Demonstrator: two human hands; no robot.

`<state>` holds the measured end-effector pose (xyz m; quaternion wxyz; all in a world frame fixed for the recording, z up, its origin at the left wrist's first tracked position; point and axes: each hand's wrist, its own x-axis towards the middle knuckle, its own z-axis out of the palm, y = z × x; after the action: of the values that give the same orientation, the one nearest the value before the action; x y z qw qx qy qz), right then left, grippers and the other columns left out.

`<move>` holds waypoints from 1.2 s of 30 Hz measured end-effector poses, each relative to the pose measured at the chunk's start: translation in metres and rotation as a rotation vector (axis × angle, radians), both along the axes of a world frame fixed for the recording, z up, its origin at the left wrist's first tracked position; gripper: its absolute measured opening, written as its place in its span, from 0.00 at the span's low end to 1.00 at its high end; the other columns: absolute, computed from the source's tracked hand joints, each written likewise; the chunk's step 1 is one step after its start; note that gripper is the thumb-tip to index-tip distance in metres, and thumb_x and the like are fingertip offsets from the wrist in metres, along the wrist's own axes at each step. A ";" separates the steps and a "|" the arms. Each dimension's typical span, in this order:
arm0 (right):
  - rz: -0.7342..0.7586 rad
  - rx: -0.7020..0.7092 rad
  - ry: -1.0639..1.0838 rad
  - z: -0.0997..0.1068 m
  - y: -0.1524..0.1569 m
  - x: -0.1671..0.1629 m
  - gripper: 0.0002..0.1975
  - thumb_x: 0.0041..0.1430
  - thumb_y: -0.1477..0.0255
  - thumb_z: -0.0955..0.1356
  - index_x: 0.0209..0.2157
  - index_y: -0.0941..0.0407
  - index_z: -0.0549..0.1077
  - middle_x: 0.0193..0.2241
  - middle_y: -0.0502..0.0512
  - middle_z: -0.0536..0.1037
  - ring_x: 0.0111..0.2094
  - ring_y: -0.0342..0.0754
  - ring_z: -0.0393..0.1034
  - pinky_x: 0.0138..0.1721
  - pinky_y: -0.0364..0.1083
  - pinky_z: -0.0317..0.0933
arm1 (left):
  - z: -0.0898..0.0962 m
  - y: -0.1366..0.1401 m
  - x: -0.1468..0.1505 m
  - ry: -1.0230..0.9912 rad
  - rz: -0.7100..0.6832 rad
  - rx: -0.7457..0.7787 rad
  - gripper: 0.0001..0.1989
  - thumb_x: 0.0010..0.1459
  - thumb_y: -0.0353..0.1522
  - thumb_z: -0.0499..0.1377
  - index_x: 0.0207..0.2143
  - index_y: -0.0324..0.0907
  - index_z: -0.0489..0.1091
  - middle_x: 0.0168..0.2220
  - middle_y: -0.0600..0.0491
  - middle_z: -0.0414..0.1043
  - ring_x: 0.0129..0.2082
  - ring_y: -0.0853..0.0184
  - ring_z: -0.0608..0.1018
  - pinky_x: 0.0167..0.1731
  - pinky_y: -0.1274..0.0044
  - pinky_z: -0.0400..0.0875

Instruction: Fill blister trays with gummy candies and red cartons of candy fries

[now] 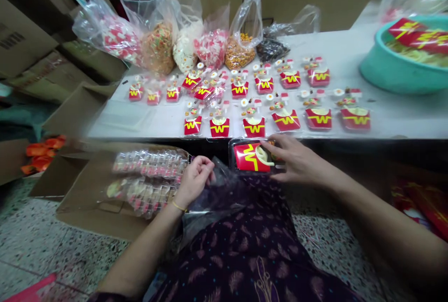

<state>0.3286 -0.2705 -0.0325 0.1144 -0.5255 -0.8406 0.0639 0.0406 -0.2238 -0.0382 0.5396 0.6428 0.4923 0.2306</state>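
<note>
My left hand (198,176) pinches the edge of a clear plastic bag (219,199) that drapes over my lap. Just to its right, a clear plastic tray (231,152) holds a red toy fries box (249,156) with a yellow W and pale fries. My right hand (294,159) grips the tray's right end, its fingers over small pieces there. Above, on the white table, similar packs of red fries boxes (254,127) lie in rows with toy egg and other small pieces.
Clear bags of small toy parts (159,45) line the table's back. A turquoise basin (392,71) with red boxes stands at right. To my left, an open cardboard box (91,199) holds rows of filled packs (150,166). The white table's (119,124) front edge runs above my lap.
</note>
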 end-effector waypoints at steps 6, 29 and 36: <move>-0.007 -0.027 0.028 -0.010 -0.010 0.008 0.39 0.45 0.59 0.67 0.58 0.53 0.50 0.53 0.62 0.57 0.51 0.60 0.54 0.48 0.58 0.57 | 0.007 -0.013 -0.030 0.100 -0.365 -0.387 0.14 0.49 0.38 0.57 0.33 0.37 0.72 0.26 0.50 0.75 0.24 0.71 0.72 0.26 0.79 0.66; 0.091 0.149 -0.036 0.040 0.035 -0.009 0.40 0.47 0.59 0.67 0.58 0.53 0.47 0.55 0.61 0.53 0.53 0.63 0.49 0.50 0.61 0.50 | 0.055 0.039 -0.001 -0.007 -0.225 -0.491 0.14 0.45 0.39 0.61 0.23 0.37 0.62 0.22 0.49 0.74 0.17 0.71 0.74 0.13 0.83 0.63; 0.148 0.044 0.016 0.026 0.021 -0.016 0.40 0.45 0.60 0.67 0.58 0.53 0.48 0.53 0.62 0.56 0.51 0.61 0.52 0.47 0.58 0.54 | 0.041 0.038 0.009 -0.031 -0.227 -0.554 0.18 0.46 0.45 0.58 0.27 0.38 0.61 0.21 0.51 0.73 0.17 0.70 0.74 0.11 0.85 0.62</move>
<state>0.3122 -0.2491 -0.0061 0.1277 -0.4588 -0.8774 0.0577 0.0494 -0.1857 0.0025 0.7242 0.5185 0.4533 0.0354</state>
